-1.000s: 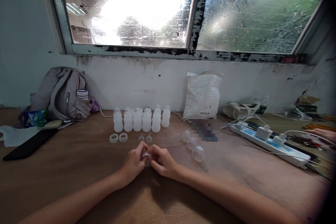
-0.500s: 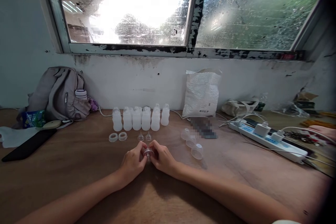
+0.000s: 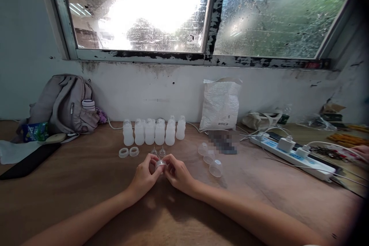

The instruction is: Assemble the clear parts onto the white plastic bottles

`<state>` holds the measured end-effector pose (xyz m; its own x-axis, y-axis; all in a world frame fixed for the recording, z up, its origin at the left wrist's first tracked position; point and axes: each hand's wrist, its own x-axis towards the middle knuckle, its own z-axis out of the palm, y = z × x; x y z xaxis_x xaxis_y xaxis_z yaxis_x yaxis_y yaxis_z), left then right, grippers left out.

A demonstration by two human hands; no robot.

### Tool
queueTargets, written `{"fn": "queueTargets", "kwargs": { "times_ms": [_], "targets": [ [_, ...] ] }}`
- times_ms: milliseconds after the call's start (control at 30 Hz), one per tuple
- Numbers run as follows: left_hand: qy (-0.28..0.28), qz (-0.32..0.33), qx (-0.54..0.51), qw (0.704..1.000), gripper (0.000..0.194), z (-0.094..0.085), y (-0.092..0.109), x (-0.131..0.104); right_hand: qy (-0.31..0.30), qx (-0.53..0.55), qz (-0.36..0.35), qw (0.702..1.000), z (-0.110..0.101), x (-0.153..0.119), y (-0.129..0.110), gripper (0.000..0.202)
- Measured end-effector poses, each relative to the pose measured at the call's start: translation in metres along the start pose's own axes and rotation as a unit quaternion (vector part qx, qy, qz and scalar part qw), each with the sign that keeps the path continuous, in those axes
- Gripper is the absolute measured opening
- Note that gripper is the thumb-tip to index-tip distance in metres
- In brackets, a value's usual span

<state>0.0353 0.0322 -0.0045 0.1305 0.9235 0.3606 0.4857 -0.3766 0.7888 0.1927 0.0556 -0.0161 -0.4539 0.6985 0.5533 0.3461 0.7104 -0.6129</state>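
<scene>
Head camera is showing me the left hand point(image 3: 142, 177) and right hand point(image 3: 179, 173) close together, fingertips of both pinching a translucent bottle collar point(image 3: 160, 164) between them over the brown table point(image 3: 173, 223). Three translucent caps point(image 3: 215, 168) are lying to the right. Just beyond the hands, two clear teats point(image 3: 162, 152) are standing beside two loose rings point(image 3: 133, 154); farther back, I am seeing feeding bottles point(image 3: 149, 132) standing in a row.

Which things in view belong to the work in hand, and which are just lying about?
Seem to belong:
small clear part, held between left hand and right hand
frosted bottles
rings
clear teats
domed caps

Seem to lie about:
backpack
white bag
power strip
</scene>
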Motion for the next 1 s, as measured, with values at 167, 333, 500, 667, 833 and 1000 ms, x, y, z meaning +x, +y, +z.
{"fn": "queueTargets", "kwargs": {
  "times_ms": [167,333,500,667,833,1000],
  "targets": [
    [0.004,0.001,-0.086,0.996,0.026,-0.001,0.000,0.000,-0.016,0.086,0.028,0.996,-0.006,0.000,-0.005,0.018],
    [0.013,-0.030,-0.190,0.981,0.024,0.001,-0.010,0.005,-0.011,0.102,0.028,0.994,-0.004,0.001,-0.001,0.019],
    [-0.019,-0.052,-0.217,0.975,0.034,0.001,-0.019,0.011,0.005,0.120,0.024,0.992,-0.001,0.003,0.001,0.027],
    [-0.049,-0.040,-0.179,0.982,0.040,0.006,-0.026,0.014,0.005,0.123,0.049,0.991,0.002,0.006,0.009,0.025],
    [-0.047,0.019,-0.049,0.997,0.037,0.007,-0.027,0.014,0.048,0.089,0.086,0.991,0.001,0.007,0.021,0.030],
    [-0.049,0.015,-0.015,0.999,0.025,0.005,-0.025,0.013,0.125,-0.031,0.021,0.991,-0.026,0.039,0.022,0.021]
  ]
}}
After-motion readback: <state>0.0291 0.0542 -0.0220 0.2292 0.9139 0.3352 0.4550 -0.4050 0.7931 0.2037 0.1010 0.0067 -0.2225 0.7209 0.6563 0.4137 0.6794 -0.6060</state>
